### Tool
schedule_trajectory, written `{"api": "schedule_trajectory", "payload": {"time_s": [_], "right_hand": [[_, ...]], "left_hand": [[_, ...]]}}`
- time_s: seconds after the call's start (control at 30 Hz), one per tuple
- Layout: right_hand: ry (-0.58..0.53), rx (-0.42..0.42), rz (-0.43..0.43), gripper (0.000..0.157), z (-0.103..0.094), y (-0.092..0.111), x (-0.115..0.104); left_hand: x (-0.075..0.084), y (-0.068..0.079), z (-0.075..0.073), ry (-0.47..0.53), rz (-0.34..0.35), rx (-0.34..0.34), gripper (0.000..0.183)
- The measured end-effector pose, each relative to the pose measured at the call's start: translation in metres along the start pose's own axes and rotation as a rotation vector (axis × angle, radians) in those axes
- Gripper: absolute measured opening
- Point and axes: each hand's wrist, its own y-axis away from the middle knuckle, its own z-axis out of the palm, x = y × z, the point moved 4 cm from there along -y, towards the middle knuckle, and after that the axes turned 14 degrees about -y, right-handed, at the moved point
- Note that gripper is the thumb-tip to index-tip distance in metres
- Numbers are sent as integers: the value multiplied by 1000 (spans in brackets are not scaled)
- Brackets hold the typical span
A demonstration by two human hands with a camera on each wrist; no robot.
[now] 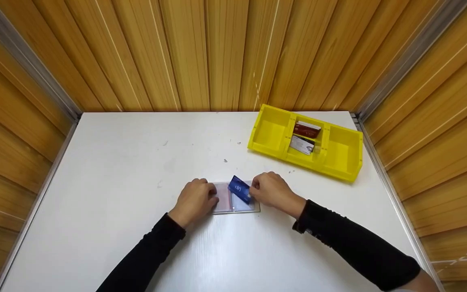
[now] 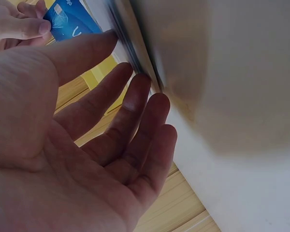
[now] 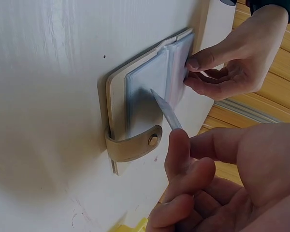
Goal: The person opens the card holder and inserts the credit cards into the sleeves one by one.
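Note:
An open card wallet [image 1: 223, 199] with clear plastic sleeves lies on the white table. My left hand [image 1: 195, 199] holds its left edge, the thumb over the sleeves and the fingertips along the outer side. Between thumb and fingers, my right hand [image 1: 272, 189] pinches a blue VIP card [image 1: 239, 190] at one end. The card is tilted above the right-hand sleeves, and the right wrist view shows it nearly edge-on, its far corner close over the plastic. A beige strap [image 3: 133, 147] with a metal snap sticks out from the wallet's right side.
A yellow three-part bin [image 1: 270, 132] stands at the back right of the table [image 1: 136, 162]. Its middle compartment holds dark red cards [image 1: 307, 129] and white cards [image 1: 301, 144]. Wood-patterned walls [image 1: 193, 56] enclose the table's back and sides.

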Motion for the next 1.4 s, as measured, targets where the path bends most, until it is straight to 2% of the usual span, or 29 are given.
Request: {"api": "schedule_trajectory", "payload": {"time_s": [0.4, 0.93, 1.13, 1.27, 1.4], "right_hand": [[-13, -75, 16, 25, 10, -2, -2], [19, -109, 22, 26, 21, -10, -12], [44, -112, -37, 30, 28, -12, -16], [70, -113, -84, 29, 34, -13, -18], [70, -126, -86, 29, 38, -13, -20]], "left_hand": [[-1, 0, 0, -7, 22, 17, 7], [-3, -1, -1, 25, 4, -24, 10], [-3, -2, -1, 21, 1, -28, 11], [-2, -1, -2, 26, 11, -5, 11], [-3, 0, -2, 22, 19, 15, 13]]}}
